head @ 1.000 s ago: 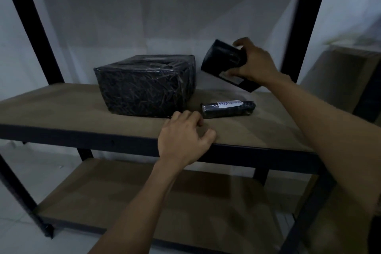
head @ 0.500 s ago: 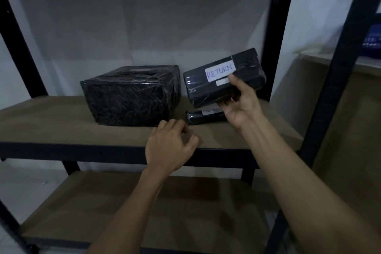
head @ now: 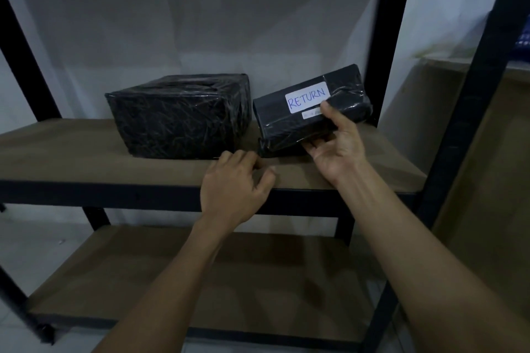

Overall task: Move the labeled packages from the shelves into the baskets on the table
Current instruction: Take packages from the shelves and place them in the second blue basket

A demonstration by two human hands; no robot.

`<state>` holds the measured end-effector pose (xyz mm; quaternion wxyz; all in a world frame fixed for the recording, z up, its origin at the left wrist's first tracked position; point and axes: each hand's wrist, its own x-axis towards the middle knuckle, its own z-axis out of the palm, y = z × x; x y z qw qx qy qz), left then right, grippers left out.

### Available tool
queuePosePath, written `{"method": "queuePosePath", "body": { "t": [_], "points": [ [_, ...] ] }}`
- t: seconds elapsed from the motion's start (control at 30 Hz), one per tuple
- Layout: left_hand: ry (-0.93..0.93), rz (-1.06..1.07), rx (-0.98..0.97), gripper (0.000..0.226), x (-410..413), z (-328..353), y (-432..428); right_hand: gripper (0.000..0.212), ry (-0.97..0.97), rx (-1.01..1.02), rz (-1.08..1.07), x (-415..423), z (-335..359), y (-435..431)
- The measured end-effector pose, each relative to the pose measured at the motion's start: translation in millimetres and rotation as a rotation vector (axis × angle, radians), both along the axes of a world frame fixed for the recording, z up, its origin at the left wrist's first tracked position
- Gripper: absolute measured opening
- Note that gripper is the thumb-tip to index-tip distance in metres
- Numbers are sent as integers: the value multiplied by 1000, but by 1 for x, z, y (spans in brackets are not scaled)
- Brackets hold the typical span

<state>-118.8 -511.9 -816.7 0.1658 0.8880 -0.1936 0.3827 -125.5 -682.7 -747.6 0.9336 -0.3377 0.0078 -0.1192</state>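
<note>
One RETURN package [head: 311,112] is held over the shelf [head: 71,152].
Clamped crosswise by right hand [head: 335,149] fingers [head: 332,120]; left hand [head: 232,189] rested empty, loosely curled, nearby.

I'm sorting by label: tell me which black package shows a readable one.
The flat package held by the right hand, labelled RETURN; the large box beside it shows none.

Both arms are bare: the left forearm [head: 172,281] and left hand [head: 233,192] at centre frame, the right forearm [head: 415,252], ridged with tendons near the wrist, and right hand [head: 337,149] at right.
</note>
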Motion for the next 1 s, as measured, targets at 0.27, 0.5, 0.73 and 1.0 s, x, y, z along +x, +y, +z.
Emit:
{"method": "queuePosePath", "body": {
  "t": [0.27,0.5,0.73,1.0],
  "points": [
    [63,-19,31,41,-4,3,2,67,124,-300,-162,-12,-8,1],
    [339,-62,120,51,-25,18,12,66,363,-408,-236,-47,7,-2],
    [613,-121,215,81,-54,23,28,46,619,-194,-150,-96,35,-10],
    [1317,-202,-793,64,-123,140,20,43,832,-141,-39,-152,90,-1]
  ]
}}
